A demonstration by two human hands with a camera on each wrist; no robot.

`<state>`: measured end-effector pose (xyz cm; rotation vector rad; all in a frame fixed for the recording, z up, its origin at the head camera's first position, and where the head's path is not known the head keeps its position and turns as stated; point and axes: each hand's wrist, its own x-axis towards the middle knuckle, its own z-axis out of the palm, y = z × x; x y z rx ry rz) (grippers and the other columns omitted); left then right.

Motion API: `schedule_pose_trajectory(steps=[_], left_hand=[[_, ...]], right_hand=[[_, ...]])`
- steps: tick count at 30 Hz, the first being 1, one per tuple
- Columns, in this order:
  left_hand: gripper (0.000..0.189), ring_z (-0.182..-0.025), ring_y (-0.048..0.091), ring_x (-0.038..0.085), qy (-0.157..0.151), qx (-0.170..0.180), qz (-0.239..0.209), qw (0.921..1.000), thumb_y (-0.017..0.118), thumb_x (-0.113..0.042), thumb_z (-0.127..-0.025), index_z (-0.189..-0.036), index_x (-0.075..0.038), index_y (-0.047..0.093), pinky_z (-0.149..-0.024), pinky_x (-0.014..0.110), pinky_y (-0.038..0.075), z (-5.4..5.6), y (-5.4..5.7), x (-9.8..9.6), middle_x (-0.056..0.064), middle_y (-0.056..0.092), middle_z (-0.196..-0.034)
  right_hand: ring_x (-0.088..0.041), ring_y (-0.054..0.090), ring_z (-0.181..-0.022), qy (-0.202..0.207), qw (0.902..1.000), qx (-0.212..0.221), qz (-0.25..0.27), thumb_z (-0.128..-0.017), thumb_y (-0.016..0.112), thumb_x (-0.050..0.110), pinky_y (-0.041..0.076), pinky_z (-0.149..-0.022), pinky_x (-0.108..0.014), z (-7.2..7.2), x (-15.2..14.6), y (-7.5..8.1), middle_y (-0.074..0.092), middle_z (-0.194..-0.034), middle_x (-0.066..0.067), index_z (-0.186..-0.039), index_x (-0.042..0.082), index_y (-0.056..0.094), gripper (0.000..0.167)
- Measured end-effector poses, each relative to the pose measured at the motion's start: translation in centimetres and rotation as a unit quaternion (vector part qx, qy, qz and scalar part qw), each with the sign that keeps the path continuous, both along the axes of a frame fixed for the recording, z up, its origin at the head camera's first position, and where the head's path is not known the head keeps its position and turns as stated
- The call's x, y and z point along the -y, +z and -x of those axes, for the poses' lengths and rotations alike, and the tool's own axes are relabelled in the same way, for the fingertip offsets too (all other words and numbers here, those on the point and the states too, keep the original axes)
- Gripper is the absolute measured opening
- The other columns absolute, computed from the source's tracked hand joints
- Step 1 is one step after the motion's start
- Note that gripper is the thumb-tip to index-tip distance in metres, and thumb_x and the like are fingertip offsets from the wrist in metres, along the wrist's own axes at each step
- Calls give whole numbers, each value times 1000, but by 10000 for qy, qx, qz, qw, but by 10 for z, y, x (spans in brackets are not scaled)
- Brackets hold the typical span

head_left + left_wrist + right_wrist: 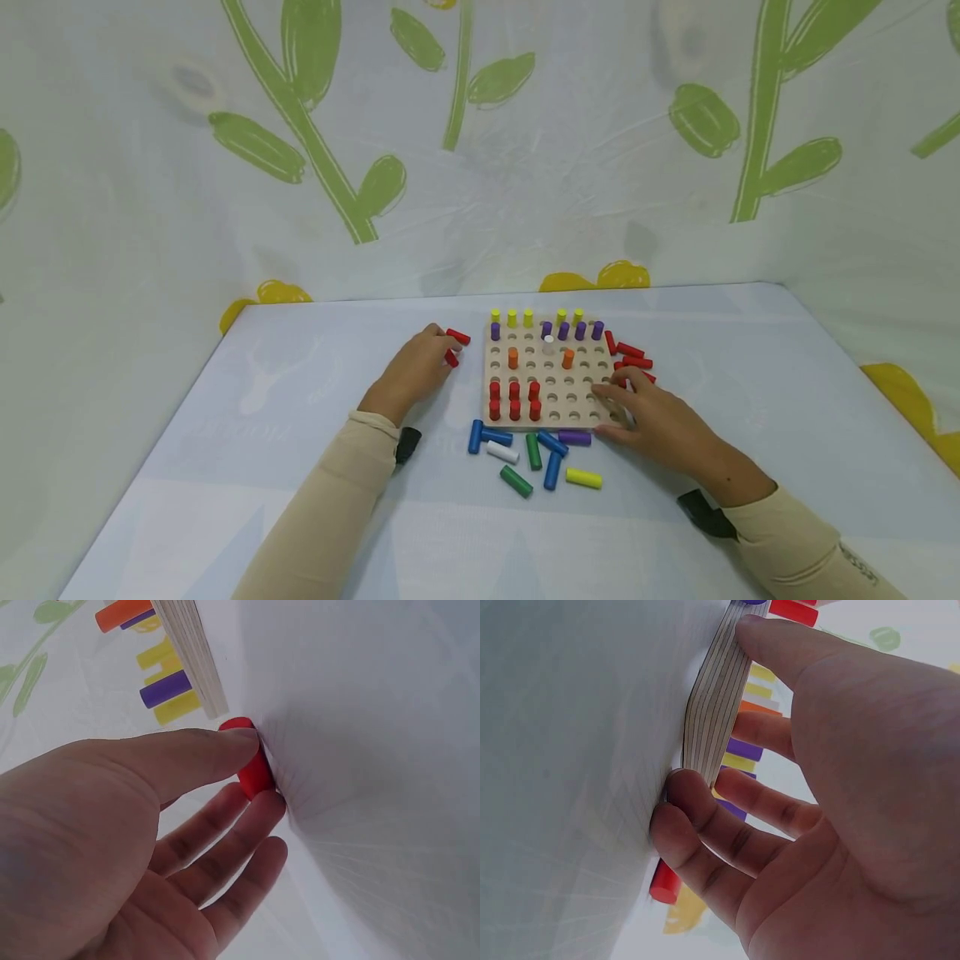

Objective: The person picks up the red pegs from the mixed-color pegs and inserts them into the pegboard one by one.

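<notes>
A wooden pegboard [551, 383] lies on the table with rows of round holes and yellow, purple, white, orange and red pegs standing in some. Left of it, my left hand [412, 371] pinches a red peg [259, 769] between thumb and fingers, low at the tabletop. Another red peg [458, 337] lies beside that hand's fingertips. My right hand [660, 425] holds the board's near right corner; its thumb [769, 641] is at the front edge, with a finger reaching over the top and others along the side.
Several loose red pegs [637, 362] lie right of the board. In front of it are scattered blue pegs [552, 471], green pegs [517, 482], a white peg [502, 452], a purple peg [574, 437] and a yellow peg [583, 478]. A patterned cloth [480, 208] hangs behind the table.
</notes>
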<state>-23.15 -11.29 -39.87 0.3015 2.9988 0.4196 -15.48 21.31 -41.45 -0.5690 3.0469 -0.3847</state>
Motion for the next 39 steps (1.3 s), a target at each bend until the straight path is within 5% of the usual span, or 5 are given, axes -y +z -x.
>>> schedule_pose_trajectory(steps=[17,28,39], left_hand=[[23,-99,60,23,-199,-345,525,9978,78,-26,-88,-109,-19,73,-93,44,55,-1,-3,-1,7,66,-111],[33,-95,62,19,-203,-437,-146,9987,74,-26,-91,-121,-13,66,-89,33,58,-4,5,-8,5,69,-109],[36,-92,61,17,-471,-561,-856,9936,69,-25,-95,-130,-21,61,-83,32,59,-15,20,-19,1,68,-104]], right_hand=[[-17,57,-85,-31,10000,8,3,-81,81,45,60,-72,-34,0,-1,-1,53,-127,-15,-136,18,62,64],[-18,58,-87,-39,10000,44,47,-81,81,46,60,-74,-36,0,-2,-1,54,-128,-14,-137,18,62,65],[-26,63,-98,-41,10000,-5,49,-81,81,45,61,-81,-42,-1,-2,-4,54,-128,-14,-137,19,61,64]])
